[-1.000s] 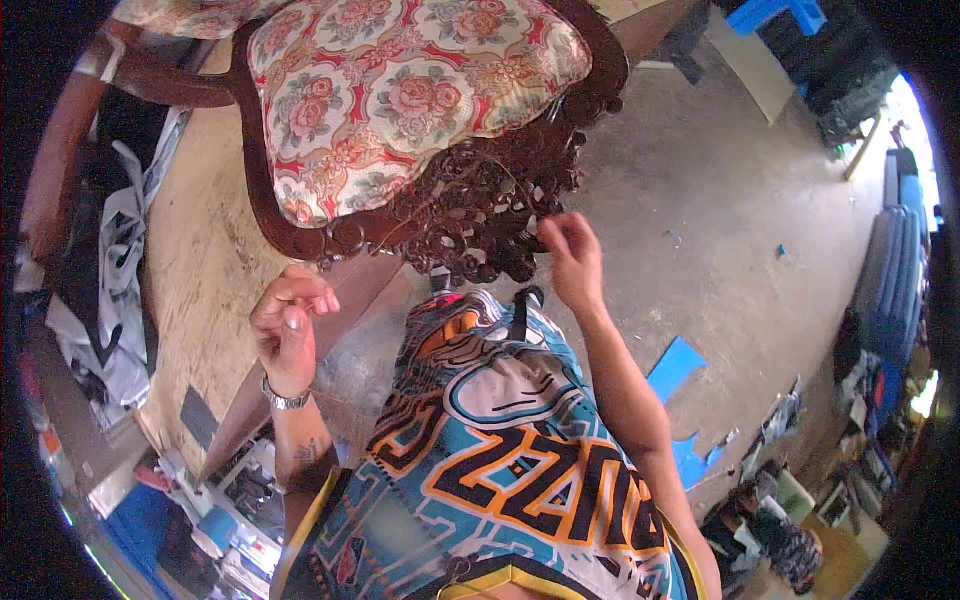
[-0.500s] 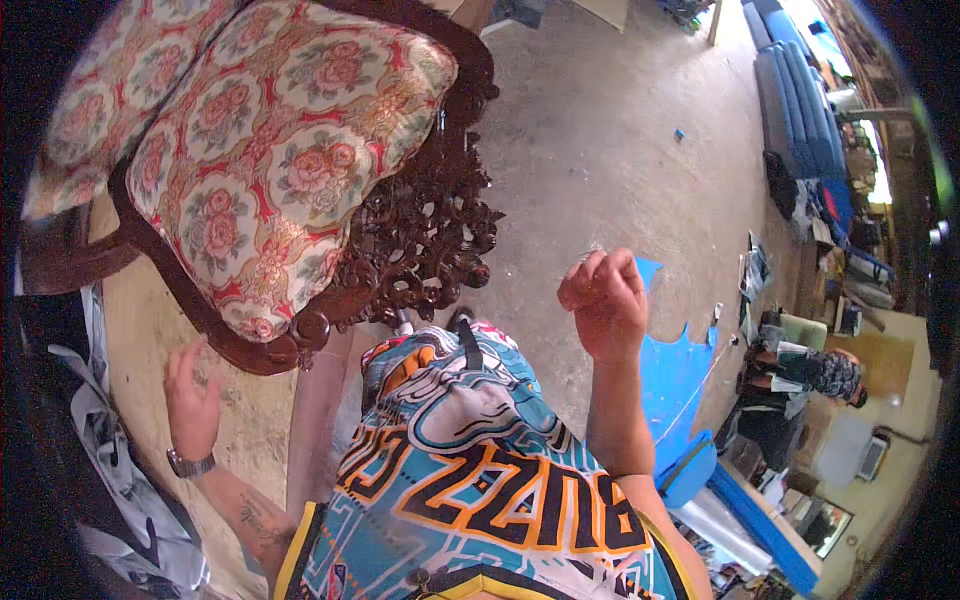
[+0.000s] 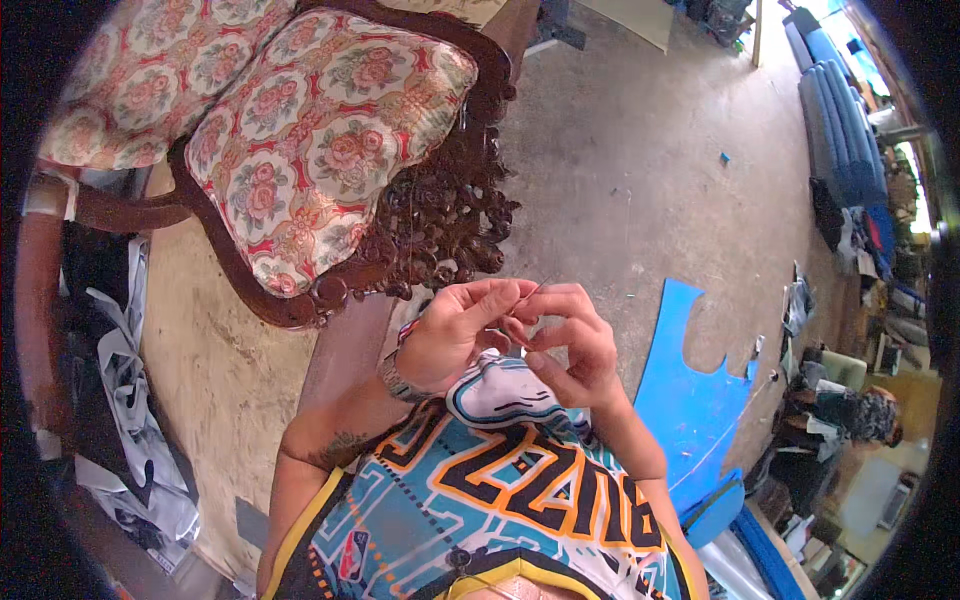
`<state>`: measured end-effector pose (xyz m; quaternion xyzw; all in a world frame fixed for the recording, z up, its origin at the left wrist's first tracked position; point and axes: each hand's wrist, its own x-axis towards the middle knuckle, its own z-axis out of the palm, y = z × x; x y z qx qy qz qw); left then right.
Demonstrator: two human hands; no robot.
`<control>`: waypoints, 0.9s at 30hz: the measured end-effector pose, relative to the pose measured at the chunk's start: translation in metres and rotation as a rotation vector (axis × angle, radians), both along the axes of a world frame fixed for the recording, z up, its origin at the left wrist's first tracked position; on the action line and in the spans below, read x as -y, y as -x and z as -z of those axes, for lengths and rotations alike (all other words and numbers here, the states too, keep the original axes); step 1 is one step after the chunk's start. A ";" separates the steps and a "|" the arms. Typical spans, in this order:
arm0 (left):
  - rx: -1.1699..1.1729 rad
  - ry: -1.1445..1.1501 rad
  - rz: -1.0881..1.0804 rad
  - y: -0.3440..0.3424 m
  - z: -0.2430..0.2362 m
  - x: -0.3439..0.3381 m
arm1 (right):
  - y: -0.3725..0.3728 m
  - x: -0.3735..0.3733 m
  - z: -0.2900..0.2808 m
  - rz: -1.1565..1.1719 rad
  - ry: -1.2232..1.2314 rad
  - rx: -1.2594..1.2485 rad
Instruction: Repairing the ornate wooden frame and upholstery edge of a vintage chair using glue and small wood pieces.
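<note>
My hands meet in front of my chest, fingertips touching. My left hand (image 3: 452,335), with a watch on its wrist, pinches a thin needle (image 3: 537,288) that sticks out up and to the right. My right hand (image 3: 572,345) pinches just below it, on what looks like fine thread, too thin to make out well. Just beyond the hands lies a chair with a floral cushion (image 3: 330,150) and a dark carved wooden frame (image 3: 445,225), resting on a plywood bench (image 3: 210,350).
A blue cut-out panel (image 3: 690,400) lies on the concrete floor (image 3: 640,150) to my right. Blue rolls (image 3: 835,110) are stacked at the far right, with clutter below them. Grey and white fabric (image 3: 125,400) hangs at the bench's left edge.
My left hand has come up from the bench and my right hand has moved in, so both now meet at my chest. The view has swung slightly.
</note>
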<state>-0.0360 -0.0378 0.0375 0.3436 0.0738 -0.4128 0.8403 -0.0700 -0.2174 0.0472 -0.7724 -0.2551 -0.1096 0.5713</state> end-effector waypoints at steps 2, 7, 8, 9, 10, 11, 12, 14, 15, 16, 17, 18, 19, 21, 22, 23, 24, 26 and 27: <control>-0.027 -0.062 -0.033 0.005 0.000 0.008 | 0.010 0.003 0.003 0.059 0.074 0.060; 0.131 -0.126 -0.167 0.019 -0.002 0.030 | 0.029 0.011 0.021 0.193 0.208 0.283; 0.160 -0.143 -0.191 0.023 -0.004 0.032 | 0.034 0.011 0.027 0.213 0.206 0.308; 0.360 -0.340 -0.261 0.028 -0.007 0.032 | 0.038 0.012 0.031 0.173 0.197 0.308; 0.569 -0.558 -0.320 0.033 -0.009 0.030 | 0.042 0.013 0.036 0.167 0.165 0.323; 0.703 -0.620 -0.357 0.036 -0.012 0.028 | 0.046 0.012 0.039 0.182 0.102 0.226; 0.690 -0.657 -0.380 0.039 -0.015 0.025 | 0.047 0.011 0.042 0.205 0.033 0.117; 0.994 -0.867 -0.434 0.041 -0.020 0.016 | 0.046 0.008 0.045 0.135 -0.147 -0.077; 0.870 -0.887 -0.385 0.043 -0.023 0.013 | 0.043 0.005 0.045 0.105 -0.362 -0.337; 0.877 -0.903 -0.389 0.045 -0.025 0.009 | 0.038 0.003 0.045 0.071 -0.588 -0.567; 0.874 -0.871 -0.373 0.046 -0.027 0.005 | 0.031 0.000 0.044 0.017 -0.718 -0.701; 0.868 -0.834 -0.352 0.048 -0.029 0.002 | 0.025 -0.002 0.044 0.009 -0.728 -0.703; 0.910 -0.866 -0.281 0.050 -0.032 -0.003 | 0.017 -0.004 0.043 -0.074 -0.727 -0.712; 0.810 -0.801 -0.311 0.054 -0.034 -0.009 | 0.008 -0.008 0.042 -0.236 -0.724 -0.761; 0.697 -0.732 -0.343 0.055 -0.034 -0.012 | 0.008 -0.011 0.042 -0.234 -0.726 -0.760; 0.707 -0.725 -0.350 0.056 -0.033 -0.015 | 0.009 -0.016 0.042 -0.281 -0.678 -0.638; 0.723 -0.714 -0.433 0.056 -0.030 -0.019 | 0.012 -0.021 0.043 -0.329 -0.660 -0.476; 0.737 -0.683 -0.514 0.056 -0.022 -0.026 | 0.023 -0.040 0.046 -0.319 -0.777 -0.569; 0.813 -0.665 -0.580 0.055 -0.017 -0.030 | 0.027 -0.052 0.048 -0.220 -0.746 -0.604</control>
